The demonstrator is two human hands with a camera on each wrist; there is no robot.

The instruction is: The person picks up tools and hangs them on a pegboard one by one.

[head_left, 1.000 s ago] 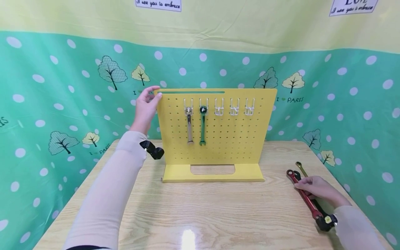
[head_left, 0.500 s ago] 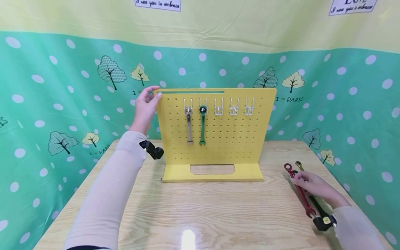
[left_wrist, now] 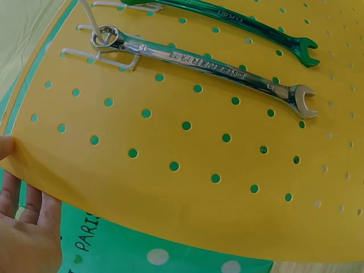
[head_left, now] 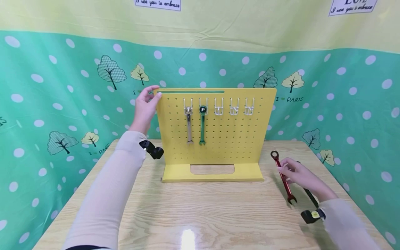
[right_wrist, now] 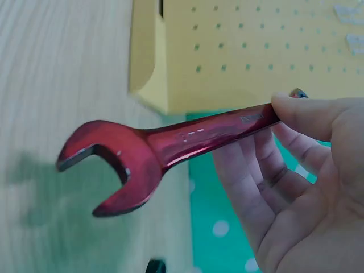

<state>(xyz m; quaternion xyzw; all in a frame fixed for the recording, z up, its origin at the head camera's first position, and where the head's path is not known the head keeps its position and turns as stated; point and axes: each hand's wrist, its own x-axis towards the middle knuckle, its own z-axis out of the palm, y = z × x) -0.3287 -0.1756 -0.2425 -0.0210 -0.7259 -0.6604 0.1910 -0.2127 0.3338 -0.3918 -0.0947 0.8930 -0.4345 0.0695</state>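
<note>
My left hand (head_left: 146,111) grips the top left corner of the yellow pegboard (head_left: 231,149), thumb in front and fingers behind. On the board's two leftmost hooks hang a silver combination wrench (left_wrist: 210,65) and a green combination wrench (head_left: 202,128). To the right of the board, my right hand (head_left: 301,177) pinches a red combination wrench (head_left: 285,182) by its shaft. Its ring end points up and away. Large in the right wrist view is its open end (right_wrist: 131,165). Under the right forearm lies a black wrench (head_left: 310,198), partly hidden.
Several white wire hooks (head_left: 234,109) without tools continue along the board to the right. The board's base (head_left: 181,177) stands on the wooden table (head_left: 200,211). A green polka-dot curtain (head_left: 343,114) surrounds the table at the back and sides.
The right hand has lifted the red wrench away from the other wrenches and moved it left and farther forward, toward the board. The left hand stays on the board's corner.
</note>
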